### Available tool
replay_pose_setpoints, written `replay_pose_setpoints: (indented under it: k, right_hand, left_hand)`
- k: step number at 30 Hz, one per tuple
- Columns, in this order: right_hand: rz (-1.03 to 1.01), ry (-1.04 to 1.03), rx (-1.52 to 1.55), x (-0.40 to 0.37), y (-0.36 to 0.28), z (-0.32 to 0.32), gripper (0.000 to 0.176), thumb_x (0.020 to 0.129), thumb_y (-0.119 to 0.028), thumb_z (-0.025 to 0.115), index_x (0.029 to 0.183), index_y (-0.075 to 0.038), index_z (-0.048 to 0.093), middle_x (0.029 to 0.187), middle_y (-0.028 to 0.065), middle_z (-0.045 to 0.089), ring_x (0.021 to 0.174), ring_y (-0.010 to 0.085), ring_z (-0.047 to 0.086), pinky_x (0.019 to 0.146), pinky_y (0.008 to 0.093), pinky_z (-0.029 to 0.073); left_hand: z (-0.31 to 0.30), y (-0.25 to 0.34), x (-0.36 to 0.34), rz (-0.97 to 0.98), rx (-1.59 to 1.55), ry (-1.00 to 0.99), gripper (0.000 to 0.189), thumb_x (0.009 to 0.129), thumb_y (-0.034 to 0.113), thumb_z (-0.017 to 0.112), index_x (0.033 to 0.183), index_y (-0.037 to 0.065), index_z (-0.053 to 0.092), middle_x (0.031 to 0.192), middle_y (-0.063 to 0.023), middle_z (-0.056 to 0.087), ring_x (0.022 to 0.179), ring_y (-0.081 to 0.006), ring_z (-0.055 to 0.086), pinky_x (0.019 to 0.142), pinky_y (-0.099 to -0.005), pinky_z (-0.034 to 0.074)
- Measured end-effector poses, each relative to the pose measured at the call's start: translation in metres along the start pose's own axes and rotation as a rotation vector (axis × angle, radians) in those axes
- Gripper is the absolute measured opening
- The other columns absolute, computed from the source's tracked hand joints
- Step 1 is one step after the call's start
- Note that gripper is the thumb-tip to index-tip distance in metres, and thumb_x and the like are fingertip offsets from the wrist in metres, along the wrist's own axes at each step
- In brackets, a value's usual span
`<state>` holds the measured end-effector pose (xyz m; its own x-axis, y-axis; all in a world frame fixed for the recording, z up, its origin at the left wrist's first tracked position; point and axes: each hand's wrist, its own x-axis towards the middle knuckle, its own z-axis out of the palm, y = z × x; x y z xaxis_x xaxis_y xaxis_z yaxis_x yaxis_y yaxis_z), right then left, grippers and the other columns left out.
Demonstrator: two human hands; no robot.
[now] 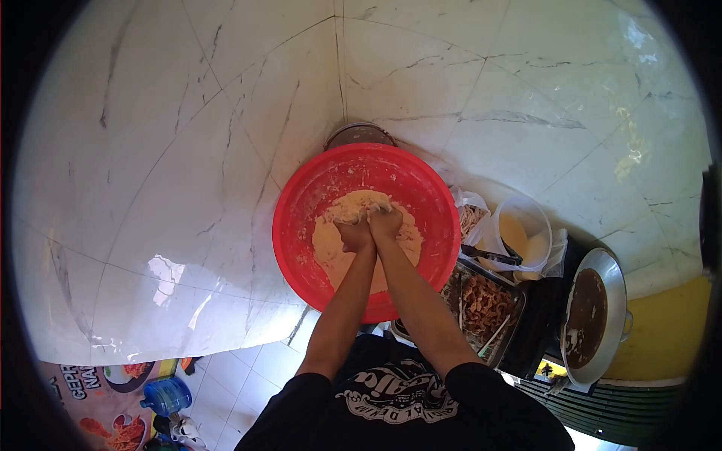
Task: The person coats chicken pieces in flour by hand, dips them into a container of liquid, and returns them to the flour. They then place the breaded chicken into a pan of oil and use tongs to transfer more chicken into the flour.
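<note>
A large red basin [295,248] stands in front of me with a mound of pale flour [406,248] inside, and flour dust clings to its wall. Both my hands are down in the basin, side by side with the wrists close together. My left hand [353,233] is closed at the flour, its fingers curled and dusted white. Beside it, my right hand [386,222] is closed as well, its knuckles against the far part of the mound. Whatever the fingers hold is hidden by flour and by the hands.
Right of the basin are a metal tray [515,301] of fried brown pieces, a clear tub [538,218] of yellowish liquid, black tongs [492,255] and a bag of pale strips [472,218]. Farther right sits a wok [618,282] of dark oil. Tiled walls close in behind.
</note>
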<state>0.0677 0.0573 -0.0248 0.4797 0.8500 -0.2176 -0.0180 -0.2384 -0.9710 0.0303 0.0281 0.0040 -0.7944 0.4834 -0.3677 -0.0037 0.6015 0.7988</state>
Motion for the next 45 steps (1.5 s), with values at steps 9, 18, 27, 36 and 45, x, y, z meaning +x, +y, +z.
replay_pose_setpoints:
  k: [9, 18, 27, 36, 45]
  right_hand:
    - [0.097, 0.074, -0.089, -0.031, 0.001, -0.013, 0.013, 0.079, -0.004, 0.06, 0.09, -0.001, 0.065, 0.086, 0.0078, 0.066, 0.081, 0.0157, 0.061, 0.073, 0.0291, 0.047]
    - [0.091, 0.02, -0.033, -0.056, -0.016, -0.046, 0.018, 0.079, -0.006, 0.058, 0.094, -0.003, 0.065, 0.089, 0.0118, 0.067, 0.082, 0.0191, 0.063, 0.073, 0.0317, 0.048]
    - [-0.59, -0.157, -0.175, -0.027, -0.082, -0.194, 0.017, 0.079, -0.004, 0.058, 0.093, 0.0, 0.066, 0.078, 0.0115, 0.066, 0.069, 0.0146, 0.061, 0.066, 0.0284, 0.048]
    - [-0.639, 0.063, -0.566, -0.031, -0.199, -0.446, 0.023, 0.08, -0.007, 0.059, 0.101, -0.001, 0.066, 0.088, 0.0142, 0.069, 0.079, 0.0161, 0.065, 0.072, 0.0273, 0.049]
    - [-0.414, 0.403, -0.914, -0.044, -0.194, -0.611, 0.027, 0.072, -0.008, 0.06, 0.097, 0.0, 0.067, 0.089, 0.0185, 0.068, 0.085, 0.0264, 0.066, 0.079, 0.0325, 0.05]
  left_hand:
    - [-0.03, -0.007, -0.016, 0.159, -0.022, -0.015, 0.073, 0.077, 0.031, 0.07, 0.133, 0.003, 0.032, 0.092, -0.0118, 0.067, 0.089, -0.0294, 0.063, 0.093, -0.0485, 0.024]
    - [-0.033, -0.029, -0.027, 0.293, -0.065, -0.119, 0.048, 0.08, 0.027, 0.067, 0.119, 0.005, 0.049, 0.085, -0.009, 0.067, 0.085, -0.0266, 0.064, 0.087, -0.0446, 0.031]
    - [-0.029, -0.039, -0.044, 0.564, -0.223, -0.356, 0.032, 0.079, 0.016, 0.068, 0.106, 0.001, 0.059, 0.094, -0.0104, 0.067, 0.085, -0.0203, 0.064, 0.076, -0.0355, 0.047]
    - [-0.025, -0.057, -0.051, 0.686, -0.293, -0.906, 0.041, 0.082, 0.004, 0.063, 0.118, -0.008, 0.048, 0.092, -0.0124, 0.065, 0.081, -0.014, 0.061, 0.073, -0.0241, 0.049]
    - [-0.039, -0.049, -0.064, 0.59, -0.137, -0.922, 0.043, 0.084, 0.008, 0.061, 0.123, -0.001, 0.047, 0.094, -0.0104, 0.062, 0.083, -0.0149, 0.062, 0.069, -0.0251, 0.051]
